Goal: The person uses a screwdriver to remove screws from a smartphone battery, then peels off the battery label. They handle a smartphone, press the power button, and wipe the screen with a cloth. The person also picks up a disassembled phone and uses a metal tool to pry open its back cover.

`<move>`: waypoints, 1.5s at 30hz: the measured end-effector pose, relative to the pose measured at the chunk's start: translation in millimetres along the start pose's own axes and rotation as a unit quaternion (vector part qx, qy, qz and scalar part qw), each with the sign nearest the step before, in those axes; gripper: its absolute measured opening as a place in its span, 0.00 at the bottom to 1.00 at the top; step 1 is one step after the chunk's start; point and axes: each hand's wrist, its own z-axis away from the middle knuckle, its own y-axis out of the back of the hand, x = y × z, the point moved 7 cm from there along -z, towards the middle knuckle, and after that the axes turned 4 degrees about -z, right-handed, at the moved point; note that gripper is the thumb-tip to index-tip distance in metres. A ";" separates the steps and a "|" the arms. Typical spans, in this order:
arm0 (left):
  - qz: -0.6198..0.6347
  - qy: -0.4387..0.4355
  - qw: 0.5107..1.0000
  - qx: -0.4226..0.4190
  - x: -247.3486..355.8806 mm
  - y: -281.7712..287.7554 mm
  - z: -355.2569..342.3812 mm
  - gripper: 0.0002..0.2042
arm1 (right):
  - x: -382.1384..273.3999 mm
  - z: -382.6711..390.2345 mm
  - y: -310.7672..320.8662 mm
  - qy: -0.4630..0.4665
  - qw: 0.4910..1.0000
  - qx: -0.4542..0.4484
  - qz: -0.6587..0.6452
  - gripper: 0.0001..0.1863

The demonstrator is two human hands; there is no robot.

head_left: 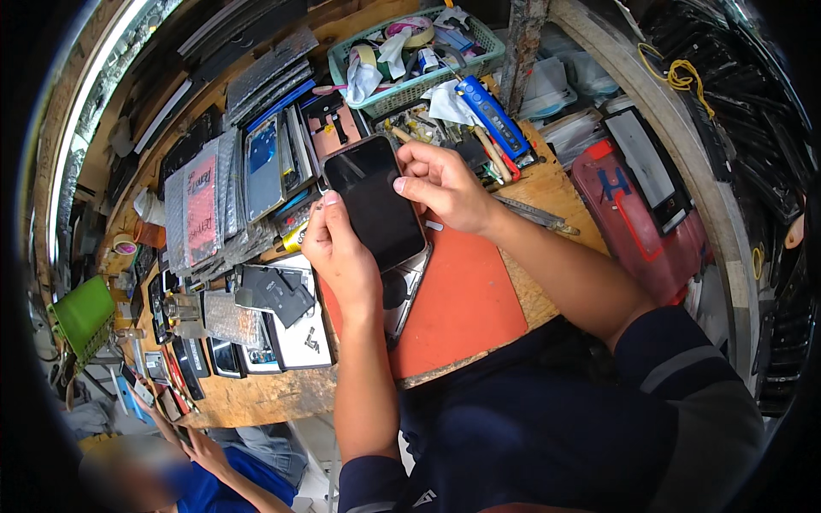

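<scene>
Your left hand (346,269) is pinching the left edge of a dark-faced phone (372,201), its thumb lying along the side; the fingers behind are partly hiding from view. Your right hand (449,188) is pinching the opposite edge, thumb at the front and forefinger stretching toward the upper corner. You are supporting the phone from both sides, seemingly so that its screen is facing you and most of the glass is showing uncovered.

You are holding the phone over the upper part of an orange mat (470,299), which is covering the bench (274,398) before you and is probably serving to protect both surface and parts. A metal-framed device (400,299) is lying under the phone's lower end; whether the two are touching, you cannot be told from this view.

Beyond your right hand, a blue tool (492,115) is resting near a green basket (398,101), apparently for easy reach. To your left, bubble-wrapped packets (181,209) are standing close together, the wrap presumably guarding against knocks.
</scene>
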 end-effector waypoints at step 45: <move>0.023 0.016 1.000 0.008 3.5 -0.3 -0.1 0.15 | 4.1 2.8 -4.5 -0.001 1.000 -0.014 0.007 0.13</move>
